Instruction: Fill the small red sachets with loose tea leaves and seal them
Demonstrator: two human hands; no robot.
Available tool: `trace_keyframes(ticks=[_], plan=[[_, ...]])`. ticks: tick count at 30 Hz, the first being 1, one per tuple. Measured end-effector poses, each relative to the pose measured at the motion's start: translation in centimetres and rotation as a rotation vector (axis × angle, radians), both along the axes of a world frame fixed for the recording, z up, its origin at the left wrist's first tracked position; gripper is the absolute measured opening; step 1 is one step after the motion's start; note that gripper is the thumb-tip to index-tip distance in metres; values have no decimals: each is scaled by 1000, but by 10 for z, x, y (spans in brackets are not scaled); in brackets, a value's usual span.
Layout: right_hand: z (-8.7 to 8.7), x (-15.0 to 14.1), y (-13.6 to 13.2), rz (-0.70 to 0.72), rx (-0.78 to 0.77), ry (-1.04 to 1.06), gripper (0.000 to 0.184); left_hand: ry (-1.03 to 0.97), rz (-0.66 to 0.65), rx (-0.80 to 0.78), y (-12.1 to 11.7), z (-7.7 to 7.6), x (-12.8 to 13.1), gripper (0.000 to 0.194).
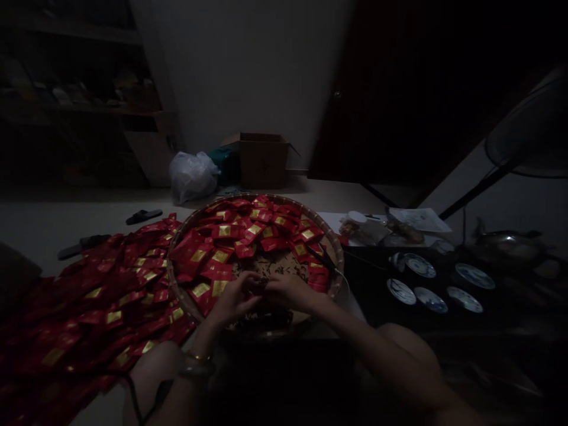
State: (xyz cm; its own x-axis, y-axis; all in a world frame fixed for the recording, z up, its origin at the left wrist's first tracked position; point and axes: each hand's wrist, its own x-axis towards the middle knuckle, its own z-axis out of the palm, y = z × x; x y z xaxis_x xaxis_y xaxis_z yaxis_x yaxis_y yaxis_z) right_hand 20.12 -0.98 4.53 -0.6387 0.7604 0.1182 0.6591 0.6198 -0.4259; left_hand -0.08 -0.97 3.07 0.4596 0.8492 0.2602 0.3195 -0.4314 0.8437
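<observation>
Two-handed fingertip work above a round woven basket, viewed from the head in dim light. My left hand and right hand came together over the near part of the basket, fingers bent inward and tips close to one another. Whether they were clamped on anything I could not tell — shadow and my own fingers covered the spot. Red packets, many with a gold label, lay inside the basket, crowded along its far and left sides, with others toward its right wall. Beyond my fingertips the basket's pale base showed, strewn with dark bits. A slender dark tool lay at the right, a pale cord passing from it over the rim. A heap of similar packets spread across the floor to the left; small dishes stood on a dark worktop to the right.

Method, in my judgement: one hand was best used to steady while the other made the small movement, both low over the basket so that anything dropped would land inside. A light pinch suited the packets, whose glossy skins looked thin and apt to crease. My right forearm had to pass clear of the cord — a snag there could have dragged the tool across the packets.
</observation>
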Motion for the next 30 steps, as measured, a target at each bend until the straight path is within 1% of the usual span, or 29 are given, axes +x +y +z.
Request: trace_keyframes(ticks=[1, 3, 4, 5, 6, 7, 8, 9, 11, 13, 15, 16, 18, 20, 22, 27, 30], plan=[[-1, 0, 2, -56, -36, 107, 23, -24, 37, -41, 1, -3, 1, 29], [-5, 0, 6, -218, -134, 334, 41, -67, 107, -121, 3, -8, 4, 27], [-8, 0, 8, -296, -203, 429, 43, -90, 130, -161, 4, -10, 5, 25], [-12, -1, 10, -359, -283, 502, 41, -115, 149, -202, 6, -12, 6, 24], [-17, -2, 13, -408, -367, 553, 34, -143, 166, -240, 7, -14, 7, 23], [-21, -3, 15, -444, -445, 589, 27, -179, 189, -273, 8, -15, 8, 24], [-26, -5, 17, -475, -505, 619, 24, -220, 221, -302, 9, -16, 9, 26], [-29, -7, 18, -505, -541, 649, 24, -264, 256, -335, 10, -17, 9, 30], [-33, -10, 20, -550, -549, 721, 28, -333, 299, -427, 11, -17, 10, 42], [-33, -13, 20, -567, -520, 793, 29, -340, 273, -545, 9, -15, 11, 47], [-29, -16, 20, -572, -501, 839, 30, -315, 243, -644, 7, -11, 11, 44], [-27, -17, 19, -564, -508, 849, 31, -313, 244, -677, 6, -10, 11, 42], [-24, -19, 19, -520, -571, 844, 34, -329, 267, -710, 4, -8, 11, 40], [-24, -20, 18, -476, -661, 828, 39, -333, 287, -714, 3, -7, 11, 39], [-27, -22, 18, -475, -710, 824, 41, -319, 286, -707, 3, -6, 11, 39], [-35, -23, 19, -510, -689, 839, 38, -318, 273, -662, 4, -6, 11, 37], [-36, -24, 20, -513, -702, 854, 38, -332, 289, -592, 7, -10, 13, 37]])
